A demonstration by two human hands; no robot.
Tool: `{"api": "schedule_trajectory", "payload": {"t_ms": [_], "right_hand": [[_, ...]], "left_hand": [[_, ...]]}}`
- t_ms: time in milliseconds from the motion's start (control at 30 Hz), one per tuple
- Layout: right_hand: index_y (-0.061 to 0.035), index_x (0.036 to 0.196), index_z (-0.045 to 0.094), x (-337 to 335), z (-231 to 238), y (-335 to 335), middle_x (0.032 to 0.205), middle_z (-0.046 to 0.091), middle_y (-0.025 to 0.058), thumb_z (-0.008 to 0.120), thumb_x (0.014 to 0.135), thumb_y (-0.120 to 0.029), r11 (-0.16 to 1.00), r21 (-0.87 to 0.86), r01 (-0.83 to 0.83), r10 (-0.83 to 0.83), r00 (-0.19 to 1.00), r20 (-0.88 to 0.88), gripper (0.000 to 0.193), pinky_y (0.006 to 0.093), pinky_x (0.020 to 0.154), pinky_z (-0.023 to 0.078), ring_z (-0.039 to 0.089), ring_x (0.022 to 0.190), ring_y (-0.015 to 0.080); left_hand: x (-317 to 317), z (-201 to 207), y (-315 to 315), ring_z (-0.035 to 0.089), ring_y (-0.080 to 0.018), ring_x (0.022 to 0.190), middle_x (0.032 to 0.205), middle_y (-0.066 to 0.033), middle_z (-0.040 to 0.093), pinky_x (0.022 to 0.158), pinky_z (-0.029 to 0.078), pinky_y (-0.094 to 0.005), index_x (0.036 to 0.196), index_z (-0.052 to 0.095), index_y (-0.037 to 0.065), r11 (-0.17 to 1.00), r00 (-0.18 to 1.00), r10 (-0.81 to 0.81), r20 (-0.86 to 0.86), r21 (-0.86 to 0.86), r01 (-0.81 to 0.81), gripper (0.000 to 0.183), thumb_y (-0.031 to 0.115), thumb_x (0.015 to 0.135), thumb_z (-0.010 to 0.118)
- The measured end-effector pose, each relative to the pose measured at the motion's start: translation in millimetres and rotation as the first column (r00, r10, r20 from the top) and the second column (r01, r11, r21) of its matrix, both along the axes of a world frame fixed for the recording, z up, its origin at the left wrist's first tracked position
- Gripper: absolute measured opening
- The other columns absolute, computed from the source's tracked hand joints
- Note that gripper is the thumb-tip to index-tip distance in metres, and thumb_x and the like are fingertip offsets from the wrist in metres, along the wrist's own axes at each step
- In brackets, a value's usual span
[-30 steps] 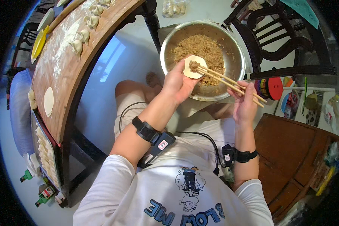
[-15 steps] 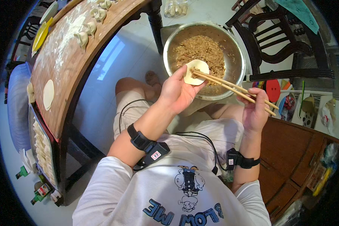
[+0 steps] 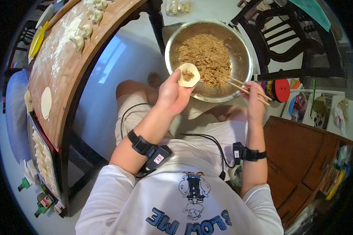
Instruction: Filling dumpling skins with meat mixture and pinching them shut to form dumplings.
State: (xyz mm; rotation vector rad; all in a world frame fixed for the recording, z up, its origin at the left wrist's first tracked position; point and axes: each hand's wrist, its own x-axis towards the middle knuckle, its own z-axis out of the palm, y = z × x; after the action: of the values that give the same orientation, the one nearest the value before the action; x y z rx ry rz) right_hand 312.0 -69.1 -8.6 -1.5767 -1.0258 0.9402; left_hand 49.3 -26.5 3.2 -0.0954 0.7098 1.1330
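Note:
My left hand [image 3: 171, 96] holds a round, pale dumpling wrapper [image 3: 193, 80] by its edge, near the left rim of a large metal bowl [image 3: 246, 58]. A small lump of brown filling [image 3: 187, 75] lies in the wrapper's middle. In my right hand [image 3: 256, 102] is a pair of wooden chopsticks [image 3: 239, 85], whose tips reach into the minced filling [image 3: 206, 55] at the bowl's lower right. The fingers of my right hand are wrapped round the chopsticks.
To the left stands a floured wooden board [image 3: 72, 58] with several folded dumplings [image 3: 95, 16] and one flat wrapper [image 3: 46, 102]. Below it, a tray [image 3: 47, 166] carries rows of dumplings. A dark wooden chair [image 3: 286, 43] is at the upper right, and a brown cabinet [image 3: 298, 168] at the lower right.
The chopsticks have moved away from the wrapper and down into the bowl's filling. My left hand has shifted slightly left with the wrapper, where the filling now shows uncovered.

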Motion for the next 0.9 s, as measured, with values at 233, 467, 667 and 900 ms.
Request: {"api": "schedule_trajectory", "payload": {"t_ms": [233, 467, 667, 900], "right_hand": [[-0.0017, 0.099, 0.067, -20, -18, 8, 0.091, 0.063, 0.0049, 0.053, 0.100, -0.029, 0.998, 0.020, 0.057, -0.056, 0.998, -0.032, 0.031, 0.0261, 0.074, 0.051, 0.060, 0.084, 0.0131], [0.0000, 0.098, 0.067, -14, -32, 10, 0.087, 0.064, 0.0062, 0.053, 0.100, -0.027, 0.993, 0.076, 0.085, -0.087, 0.996, 0.027, 0.030, 0.0261, 0.071, 0.051, 0.061, 0.078, 0.0129], [0.0024, 0.096, 0.065, -4, -46, 20, 0.089, 0.065, 0.0095, 0.053, 0.100, -0.028, 0.980, 0.088, 0.178, -0.173, 0.983, -0.059, 0.033, 0.0284, 0.069, 0.056, 0.065, 0.077, 0.0165], [0.0043, 0.099, 0.057, -5, 1, 14, 0.088, 0.063, 0.0149, 0.049, 0.102, -0.030, 0.948, 0.048, 0.315, -0.260, 0.851, -0.456, 0.035, 0.0337, 0.069, 0.061, 0.068, 0.077, 0.0252]], "left_hand": [[3, 0, -6, 0.049, -0.0294, 0.127, 0.136, -0.0159, 0.051, 0.111, 0.039, -0.0450, 0.135, 0.041, -0.001, 0.997, 0.997, -0.050, -0.052, -0.059, 0.047, 0.039, 0.022, 0.106, 0.032], [7, 1, -9, 0.050, -0.0287, 0.126, 0.136, -0.0157, 0.051, 0.108, 0.042, -0.0446, 0.136, 0.041, -0.001, 0.994, 0.991, -0.101, -0.090, -0.055, 0.097, 0.040, 0.023, 0.106, 0.031], [9, 2, -8, 0.051, -0.0284, 0.126, 0.135, -0.0158, 0.051, 0.109, 0.041, -0.0433, 0.136, 0.041, -0.001, 0.993, 0.988, -0.118, -0.104, -0.036, 0.114, 0.041, 0.024, 0.106, 0.031], [13, 9, 0, 0.050, -0.0287, 0.126, 0.135, -0.0165, 0.051, 0.110, 0.040, -0.0440, 0.136, 0.040, -0.002, 0.997, 0.994, -0.061, -0.091, -0.046, 0.057, 0.040, 0.023, 0.106, 0.031]]}}
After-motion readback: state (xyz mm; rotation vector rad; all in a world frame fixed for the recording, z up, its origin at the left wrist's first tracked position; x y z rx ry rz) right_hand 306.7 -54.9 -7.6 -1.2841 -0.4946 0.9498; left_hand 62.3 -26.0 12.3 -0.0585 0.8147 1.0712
